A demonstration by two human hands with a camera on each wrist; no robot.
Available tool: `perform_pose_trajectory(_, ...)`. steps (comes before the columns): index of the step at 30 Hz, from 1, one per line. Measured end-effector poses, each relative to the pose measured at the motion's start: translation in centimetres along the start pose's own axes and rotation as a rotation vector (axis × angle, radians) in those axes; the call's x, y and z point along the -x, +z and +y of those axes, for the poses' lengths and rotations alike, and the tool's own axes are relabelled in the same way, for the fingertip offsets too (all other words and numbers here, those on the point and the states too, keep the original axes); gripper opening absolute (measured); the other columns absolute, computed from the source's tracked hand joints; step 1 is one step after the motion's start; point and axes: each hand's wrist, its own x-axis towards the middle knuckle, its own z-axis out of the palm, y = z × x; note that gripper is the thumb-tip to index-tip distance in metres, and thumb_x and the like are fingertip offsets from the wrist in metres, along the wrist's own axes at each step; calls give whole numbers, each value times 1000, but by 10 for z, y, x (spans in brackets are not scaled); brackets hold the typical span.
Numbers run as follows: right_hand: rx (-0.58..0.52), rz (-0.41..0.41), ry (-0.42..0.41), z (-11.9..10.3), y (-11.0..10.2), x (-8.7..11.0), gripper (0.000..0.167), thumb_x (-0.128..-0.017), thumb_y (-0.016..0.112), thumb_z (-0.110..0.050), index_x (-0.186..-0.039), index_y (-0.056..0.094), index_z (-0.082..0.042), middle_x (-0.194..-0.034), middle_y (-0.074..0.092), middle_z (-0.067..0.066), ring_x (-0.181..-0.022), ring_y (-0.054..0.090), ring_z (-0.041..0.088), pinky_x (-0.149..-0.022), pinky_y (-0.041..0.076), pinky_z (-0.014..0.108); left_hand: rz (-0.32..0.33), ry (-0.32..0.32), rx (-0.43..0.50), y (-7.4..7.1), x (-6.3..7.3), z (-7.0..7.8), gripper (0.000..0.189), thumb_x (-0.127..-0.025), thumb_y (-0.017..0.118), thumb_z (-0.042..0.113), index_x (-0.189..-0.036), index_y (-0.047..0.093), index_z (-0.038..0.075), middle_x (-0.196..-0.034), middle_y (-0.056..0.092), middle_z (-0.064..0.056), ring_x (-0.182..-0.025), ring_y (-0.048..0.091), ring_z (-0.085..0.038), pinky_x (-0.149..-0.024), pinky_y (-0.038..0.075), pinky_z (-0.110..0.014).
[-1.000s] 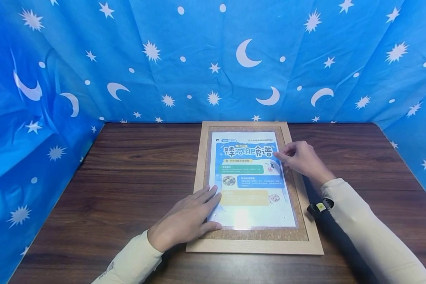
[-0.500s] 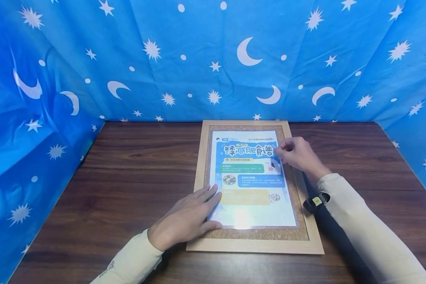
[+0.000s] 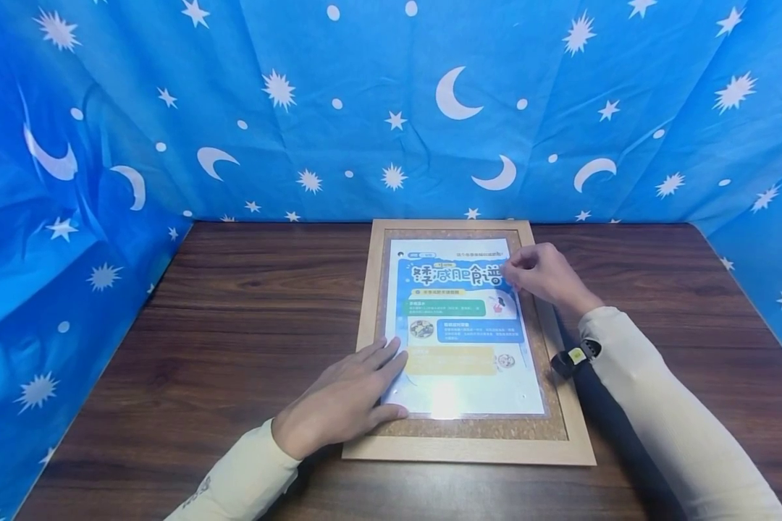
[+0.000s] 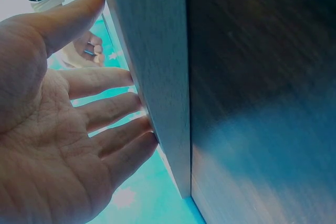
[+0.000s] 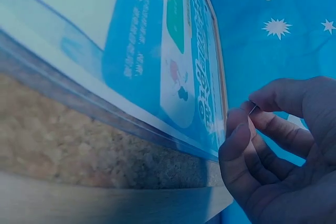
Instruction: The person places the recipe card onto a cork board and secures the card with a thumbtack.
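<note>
a glossy rectangular printed sheet [image 3: 463,329] lies on grainy cork [image 3: 476,428] inside a pale wooden frame [image 3: 469,452]. the left hand [image 3: 342,394], fingers straight, rests on the sheet's near left edge; by its far right edge, the right hand [image 3: 544,273] pinches a thin sliver [image 5: 254,109], too small to identify.

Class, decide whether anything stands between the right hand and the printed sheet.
Nothing visible does: the right hand, pinching a thin item, is at the upper right edge of the printed sheet; contact is unclear.
</note>
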Motion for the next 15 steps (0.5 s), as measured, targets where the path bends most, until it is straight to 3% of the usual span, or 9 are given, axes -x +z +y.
perform_pose_trajectory(9, -34, 3, 12, -3, -1, -7, 23, -101, 63, -19, -110, 70, 1, -94, 64, 14, -85, 61, 28, -75, 50, 35, -2, -2, 3, 0, 0, 0, 75, -95, 66, 49, -152, 45, 3, -162, 32, -17, -149, 29, -36, -118, 30, -54)
perform_pose_trajectory(15, -95, 10, 39, -2, -1, -14, 21, -100, 66, -16, -111, 72, 1, -97, 66, 15, -84, 63, 25, -76, 56, 32, -5, -4, 2, 0, 0, 0, 76, -95, 66, 49, -152, 45, 4, -162, 32, -17, -150, 28, -36, -118, 30, -54)
